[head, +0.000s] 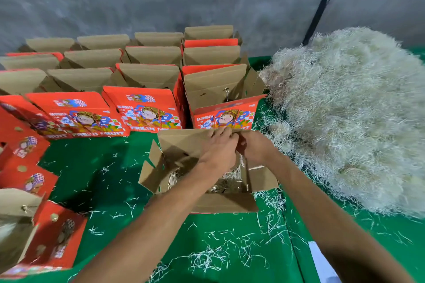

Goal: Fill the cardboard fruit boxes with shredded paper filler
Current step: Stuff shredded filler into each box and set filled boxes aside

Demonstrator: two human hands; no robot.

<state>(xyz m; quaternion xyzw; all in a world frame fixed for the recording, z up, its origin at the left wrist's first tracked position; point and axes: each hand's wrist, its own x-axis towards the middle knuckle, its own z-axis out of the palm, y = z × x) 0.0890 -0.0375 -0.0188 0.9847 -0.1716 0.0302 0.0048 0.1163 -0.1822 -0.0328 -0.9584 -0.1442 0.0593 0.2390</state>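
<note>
Fingers of the left hand [219, 145] and right hand [254, 147] curl over the far flap [184, 140] of the open box [207, 202] on the green table [92, 179], hemmed between red boxes [142, 110] and the shredded paper heap [349, 117], some filler [226, 181] inside.

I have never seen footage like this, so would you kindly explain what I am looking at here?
There is no machine: a person wears a camera on the head, looking down at their own bare arms. On the green table stands an open cardboard box with some shredded paper inside. The left hand and right hand meet at its far flap, fingers curled at the edge. To the right lies a big filler pile; behind stand rows of red fruit boxes.
</note>
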